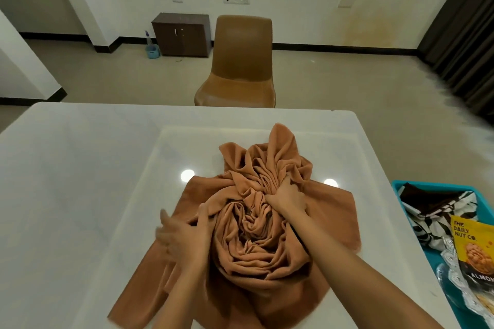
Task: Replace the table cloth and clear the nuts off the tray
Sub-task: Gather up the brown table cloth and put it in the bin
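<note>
The rust-brown table cloth (256, 235) lies bunched in a heap on the white table (80, 168). The right hand (287, 197) clenches folds at its centre. The left hand (181, 235), blurred, looks spread flat on its left flank. Gathering-up seems in hand; the next move calls for lifting the whole bundle clear. Right of the cloth, a teal tray (427, 185) holds a nut packet (470, 245).

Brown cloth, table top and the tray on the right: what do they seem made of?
Brown cloth: soft, matte fabric, perhaps fleecy; it bunches into deep, rounded folds where the right hand grips it. Table top: hard, glossy white, maybe glass or polished stone; it mirrors two round lights. Tray: probably plastic, judging by its smooth, even teal rim.
</note>
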`<state>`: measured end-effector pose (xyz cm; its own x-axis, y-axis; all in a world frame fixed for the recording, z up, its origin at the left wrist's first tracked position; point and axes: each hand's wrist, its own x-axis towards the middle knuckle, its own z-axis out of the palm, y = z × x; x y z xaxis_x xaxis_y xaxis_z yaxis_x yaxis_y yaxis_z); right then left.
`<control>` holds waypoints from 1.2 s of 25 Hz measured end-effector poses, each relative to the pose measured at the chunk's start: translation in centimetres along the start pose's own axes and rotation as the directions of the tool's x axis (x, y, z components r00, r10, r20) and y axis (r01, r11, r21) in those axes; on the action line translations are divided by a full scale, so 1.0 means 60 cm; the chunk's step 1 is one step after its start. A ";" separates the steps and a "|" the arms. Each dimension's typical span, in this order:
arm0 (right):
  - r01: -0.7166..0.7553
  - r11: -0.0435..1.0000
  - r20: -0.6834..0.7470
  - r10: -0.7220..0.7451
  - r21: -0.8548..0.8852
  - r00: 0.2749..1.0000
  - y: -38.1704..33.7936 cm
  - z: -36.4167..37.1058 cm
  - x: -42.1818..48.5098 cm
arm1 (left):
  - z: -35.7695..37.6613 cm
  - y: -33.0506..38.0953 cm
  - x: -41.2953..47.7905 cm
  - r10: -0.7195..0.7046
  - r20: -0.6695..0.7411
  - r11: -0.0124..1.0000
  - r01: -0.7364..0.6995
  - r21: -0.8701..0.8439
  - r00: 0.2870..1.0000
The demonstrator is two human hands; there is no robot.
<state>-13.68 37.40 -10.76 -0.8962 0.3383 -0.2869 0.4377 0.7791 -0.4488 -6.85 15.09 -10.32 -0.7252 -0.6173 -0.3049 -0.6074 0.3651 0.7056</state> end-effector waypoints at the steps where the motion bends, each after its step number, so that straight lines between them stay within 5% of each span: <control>1: -0.059 0.998 0.075 0.058 0.012 0.996 -0.011 0.005 0.004 | -0.004 -0.008 -0.015 -0.210 0.164 0.966 0.230 -0.118 0.964; 2: -0.080 0.997 0.116 0.079 0.005 0.990 -0.018 0.008 0.007 | -0.005 -0.009 -0.027 -0.304 0.332 0.887 0.392 -0.243 0.893; 4: -0.040 0.999 0.123 0.041 -0.013 0.992 -0.019 0.005 0.004 | 0.000 0.010 -0.036 -0.335 0.430 0.770 0.507 -0.388 0.838; 9: 0.207 0.977 0.196 -0.214 0.055 0.957 0.003 -0.007 -0.032 | 0.052 0.072 -0.038 -0.072 0.467 0.839 0.307 -0.450 0.881; 11: 0.246 0.955 0.252 -0.282 0.165 0.926 0.014 -0.020 -0.048 | 0.066 0.076 -0.032 0.032 0.556 0.847 0.273 -0.456 0.830; 17: 0.104 0.841 0.277 -0.288 0.530 0.917 0.094 -0.052 -0.121 | 0.086 0.079 -0.084 0.131 0.709 0.927 0.168 -0.335 0.692; 22: 0.021 0.660 0.161 -0.213 0.751 0.964 0.187 -0.118 -0.193 | 0.092 0.128 -0.207 0.221 0.648 0.968 -0.082 -0.237 0.729; 27: 0.209 0.713 -0.147 -0.149 0.669 0.978 0.308 -0.228 -0.293 | 0.129 0.148 -0.372 0.328 0.740 0.938 -0.109 -0.330 0.587; 30: 0.205 0.715 -0.205 -0.089 0.668 0.975 0.406 -0.292 -0.358 | 0.167 0.158 -0.487 0.366 0.799 0.930 -0.160 -0.331 0.477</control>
<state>14.96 58.39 -0.71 -0.9272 0.3686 -0.0666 0.1767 0.2737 -0.9454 5.33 43.58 -1.16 -0.8275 0.3960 -0.3980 -0.3416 0.2074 0.9167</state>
